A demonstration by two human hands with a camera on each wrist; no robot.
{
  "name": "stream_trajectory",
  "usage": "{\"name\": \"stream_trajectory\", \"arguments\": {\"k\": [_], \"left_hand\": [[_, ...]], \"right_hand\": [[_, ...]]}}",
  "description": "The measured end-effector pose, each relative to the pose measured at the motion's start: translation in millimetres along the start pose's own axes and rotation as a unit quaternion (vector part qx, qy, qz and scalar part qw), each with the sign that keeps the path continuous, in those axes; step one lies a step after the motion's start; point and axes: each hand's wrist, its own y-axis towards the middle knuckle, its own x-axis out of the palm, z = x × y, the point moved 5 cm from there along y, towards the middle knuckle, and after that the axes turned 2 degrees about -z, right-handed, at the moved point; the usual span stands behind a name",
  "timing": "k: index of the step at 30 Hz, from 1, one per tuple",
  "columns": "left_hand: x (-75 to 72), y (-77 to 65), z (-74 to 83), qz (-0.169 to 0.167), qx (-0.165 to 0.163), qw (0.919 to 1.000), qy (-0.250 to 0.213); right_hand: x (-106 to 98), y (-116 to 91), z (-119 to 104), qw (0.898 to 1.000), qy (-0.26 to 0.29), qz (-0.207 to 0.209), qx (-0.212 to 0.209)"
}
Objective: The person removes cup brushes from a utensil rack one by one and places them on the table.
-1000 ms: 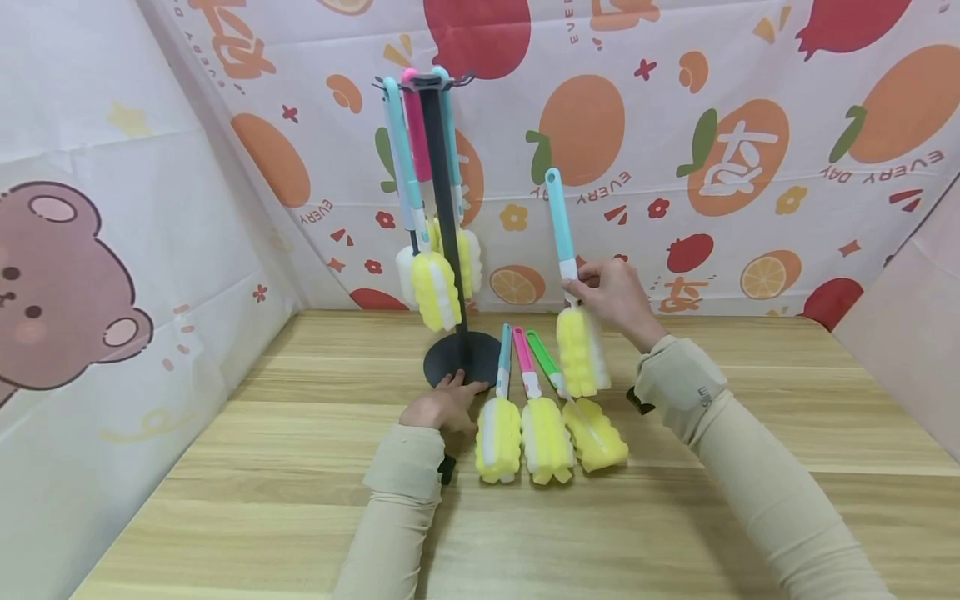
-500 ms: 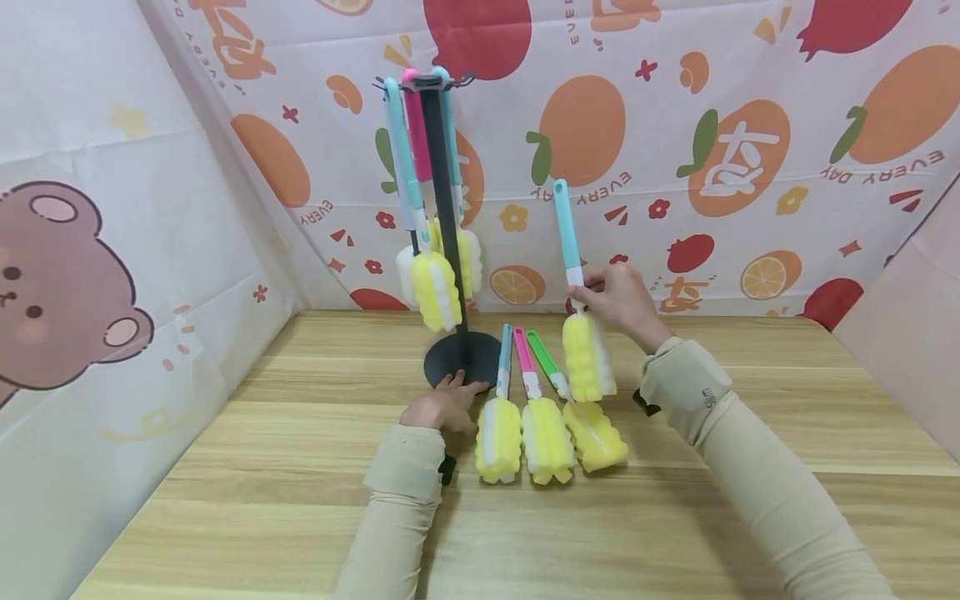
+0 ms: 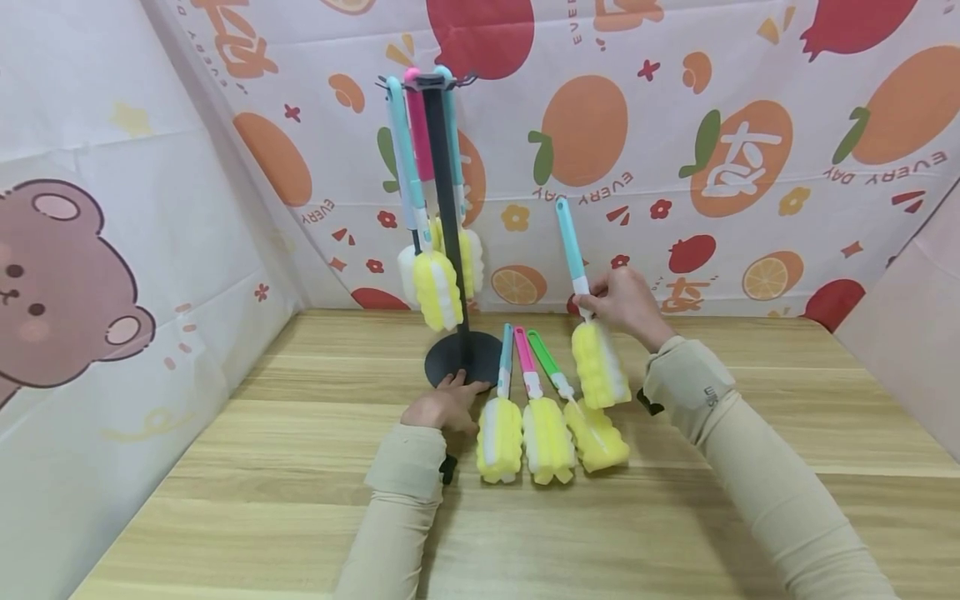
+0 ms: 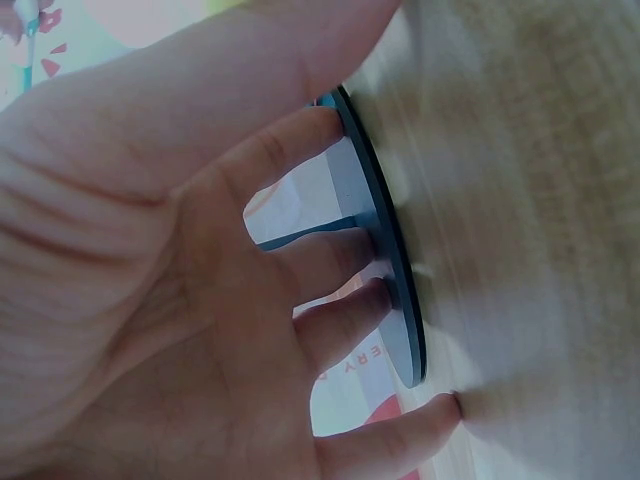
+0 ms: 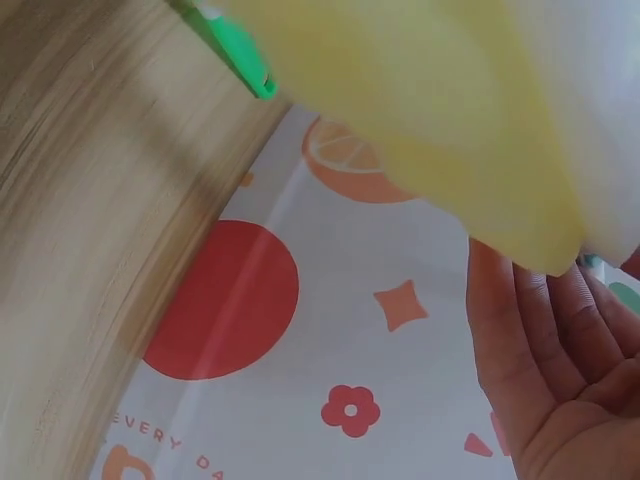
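You're pinching the blue-handled sponge brush point(image 3: 594, 354) by its white neck in your right hand point(image 3: 630, 304), which is leaving the holed handle end free, so I'd be tilting it upright and watching that the sponge isn't snagging on the green-handled brush point(image 3: 598, 437). Your left hand point(image 3: 441, 407) is gripping nothing, just resting loosely extended fingers on the black stand point(image 3: 446, 167)'s round base, and light, even pressure should be enough for steadying it. The held brush is hanging well right of that hand, near the green-handled one; can't tell if they're touching.
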Motion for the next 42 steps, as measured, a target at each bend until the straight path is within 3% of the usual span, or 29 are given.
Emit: {"name": "stream_trajectory", "arguments": {"k": [14,42], "left_hand": [[0.1,0.5,1.9,0.000,0.006,1.0000,0.005],[1.7,0.4,0.3,-0.002,0.005,1.0000,-0.003]], "right_hand": [[5,0,8,0.999,-0.003,-0.033,0.030],[12,-3,24,0.996,-0.030,-0.072,0.033]]}}
